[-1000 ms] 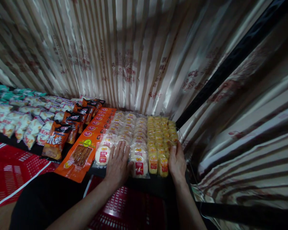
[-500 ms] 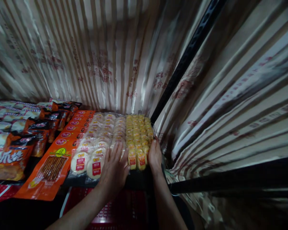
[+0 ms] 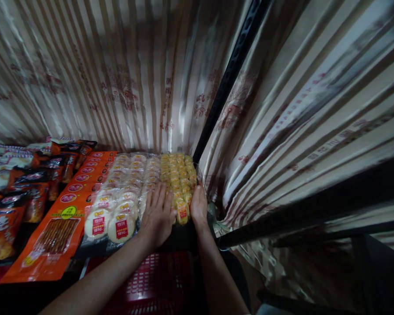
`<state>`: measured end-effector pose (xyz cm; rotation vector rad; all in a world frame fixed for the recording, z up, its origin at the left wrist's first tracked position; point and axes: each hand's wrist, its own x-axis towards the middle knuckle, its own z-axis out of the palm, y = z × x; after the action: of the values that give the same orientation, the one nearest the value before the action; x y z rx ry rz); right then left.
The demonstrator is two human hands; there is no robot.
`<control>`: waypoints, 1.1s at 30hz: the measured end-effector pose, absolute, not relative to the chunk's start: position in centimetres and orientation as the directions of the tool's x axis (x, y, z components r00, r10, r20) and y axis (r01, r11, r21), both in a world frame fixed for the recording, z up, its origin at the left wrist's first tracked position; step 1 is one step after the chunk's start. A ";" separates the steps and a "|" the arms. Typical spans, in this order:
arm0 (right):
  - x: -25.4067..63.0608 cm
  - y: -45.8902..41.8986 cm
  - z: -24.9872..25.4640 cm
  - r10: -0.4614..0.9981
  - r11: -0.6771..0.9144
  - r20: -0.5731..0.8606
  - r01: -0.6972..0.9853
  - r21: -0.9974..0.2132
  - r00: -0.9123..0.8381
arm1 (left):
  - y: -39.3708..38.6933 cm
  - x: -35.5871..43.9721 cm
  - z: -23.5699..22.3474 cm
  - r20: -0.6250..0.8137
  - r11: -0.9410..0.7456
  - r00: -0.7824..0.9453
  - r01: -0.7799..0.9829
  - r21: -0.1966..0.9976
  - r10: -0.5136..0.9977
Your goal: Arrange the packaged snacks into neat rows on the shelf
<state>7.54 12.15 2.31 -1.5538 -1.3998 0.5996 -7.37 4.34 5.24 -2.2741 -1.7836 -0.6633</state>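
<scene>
Rows of small yellow wrapped snack packs (image 3: 183, 209) stand at the right end of a dark shelf (image 3: 180, 238). My left hand (image 3: 157, 214) lies flat with fingers stretched along their left side, covering part of the front packs. Against their right side rests my right hand (image 3: 199, 203), its fingers extended and partly hidden, touching the packs. Neither hand wraps around a pack. Just left of my left hand are clear-wrapped round white rice crackers (image 3: 121, 227) with red labels, lined up in rows.
Orange bags of brown snack sticks (image 3: 57, 236) overlap farther left, beside orange-and-black snack bags (image 3: 3, 227). A red plastic basket (image 3: 144, 280) sits below. Behind runs a striped curtain (image 3: 134, 87), with a black metal post (image 3: 228, 87) at the shelf corner and a dark bar (image 3: 298, 210) to the right.
The view has shifted, so the snacks appear farther left. My left hand has moved right across the front yellow packs, narrowing the space between my hands. My right hand stays at their right side.
</scene>
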 end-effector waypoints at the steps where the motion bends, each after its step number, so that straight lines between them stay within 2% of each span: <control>1: 7.6 12.2 2.2 0.950 0.084 0.218 0.490 -0.868 0.223 | 5.1 -7.5 5.5 0.450 -0.244 0.158 0.960 0.141 0.879; 5: 8.1 12.7 1.9 0.961 0.063 0.174 0.440 -0.896 0.217 | 8.3 -7.7 5.8 0.454 -0.180 0.101 0.974 0.135 0.885; 12: 8.1 13.0 1.6 0.970 0.118 0.197 0.430 -0.895 0.143 | 10.2 -7.3 4.5 0.359 -0.253 0.206 0.963 0.088 0.910; 16: 8.0 13.2 1.4 0.964 0.098 0.196 0.447 -0.889 0.178 | 11.3 -7.2 5.3 0.339 -0.249 0.200 0.962 0.109 0.919; 21: 8.3 13.6 1.0 0.949 0.065 0.194 0.444 -0.894 0.250 | 15.7 -7.2 6.7 0.106 -0.119 0.099 0.974 0.195 0.989; 23: 8.3 13.7 0.9 0.954 0.039 0.162 0.433 -0.900 0.250 | 17.1 -7.1 7.0 0.019 -0.128 0.127 0.970 0.207 0.992; 26: 8.2 13.7 0.8 0.956 0.068 0.187 0.450 -0.891 0.226 | 17.8 -6.8 7.1 -0.046 -0.168 0.181 0.965 0.203 0.982; 29: 8.0 13.6 0.9 0.951 0.081 0.206 0.460 -0.884 0.229 | 17.5 -6.5 7.3 -0.062 -0.166 0.181 0.967 0.193 0.981; 33: 8.0 13.6 1.0 0.946 0.094 0.219 0.446 -0.890 0.237 | 18.0 -6.5 7.5 -0.012 -0.163 0.168 0.967 0.198 0.986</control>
<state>7.97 13.63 0.95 -1.5139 -1.3659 0.6318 -6.45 17.97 7.50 -2.5174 -2.1264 -0.1977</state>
